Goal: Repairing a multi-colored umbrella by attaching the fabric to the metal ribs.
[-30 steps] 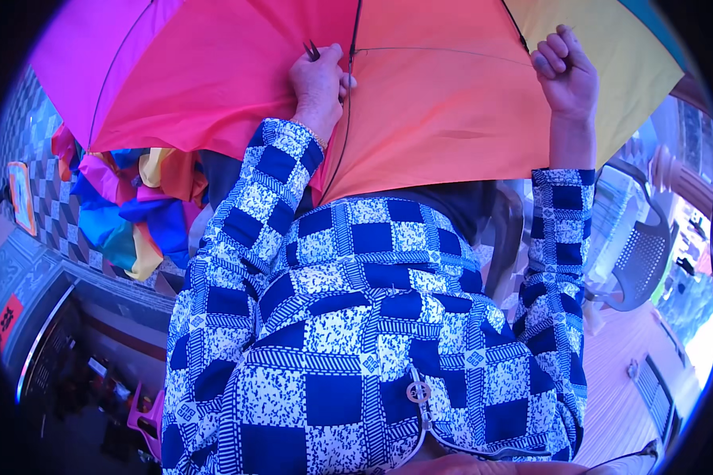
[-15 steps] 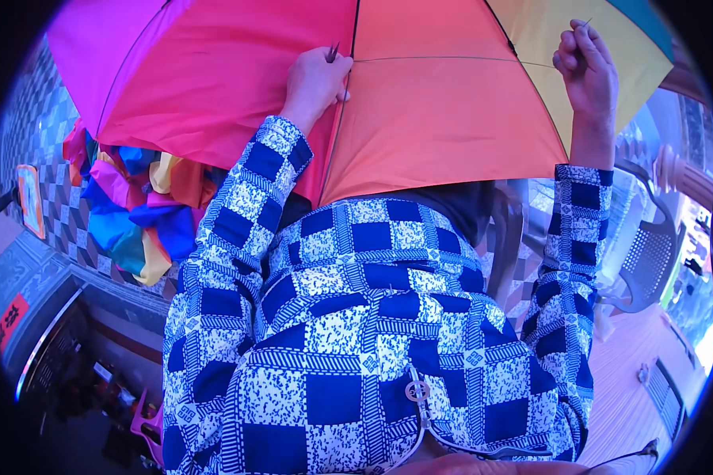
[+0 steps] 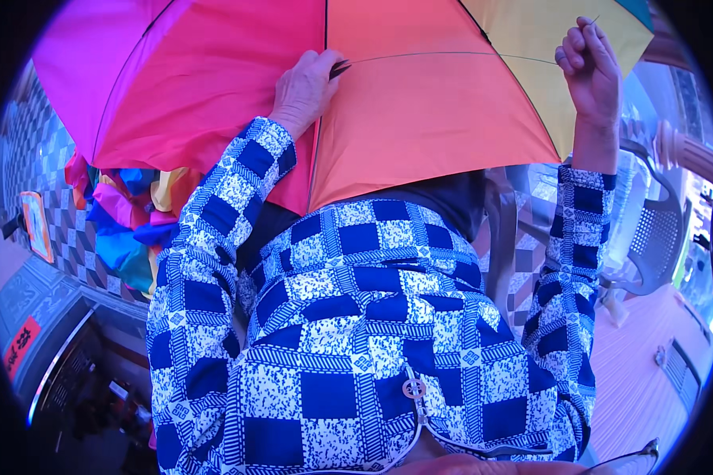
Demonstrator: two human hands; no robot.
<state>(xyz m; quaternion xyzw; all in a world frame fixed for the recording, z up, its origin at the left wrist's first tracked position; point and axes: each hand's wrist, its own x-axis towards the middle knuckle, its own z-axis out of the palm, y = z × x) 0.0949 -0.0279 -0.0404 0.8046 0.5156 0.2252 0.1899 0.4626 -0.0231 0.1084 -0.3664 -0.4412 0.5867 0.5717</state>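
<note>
A multicoloured umbrella (image 3: 436,119) spreads before me, with magenta, red, orange and yellow panels and dark ribs. My left hand (image 3: 303,91) is closed at the seam between red and orange. From its fingers juts a small dark tool (image 3: 340,69) with pointed tips, like thread snips; its handle is hidden in the palm. My right hand (image 3: 591,75) is raised over the yellow panel, thumb and finger pinching a thin needle (image 3: 596,19). A thread (image 3: 436,53) stretches across the orange panel between both hands. Where it meets the cloth is hidden by the left hand.
To the left, a heap of bright coloured cloth (image 3: 123,214) lies on the patterned tiled floor (image 3: 75,257). A grey plastic chair (image 3: 656,233) stands at the right. Lower left is a dark cabinet-like opening with a red paper (image 3: 21,347) beside it.
The umbrella has shifted slightly left in view, and my left hand with it. The dark tool has tipped from upright toward the right. My right hand still pinches the needle, nearly in place.
</note>
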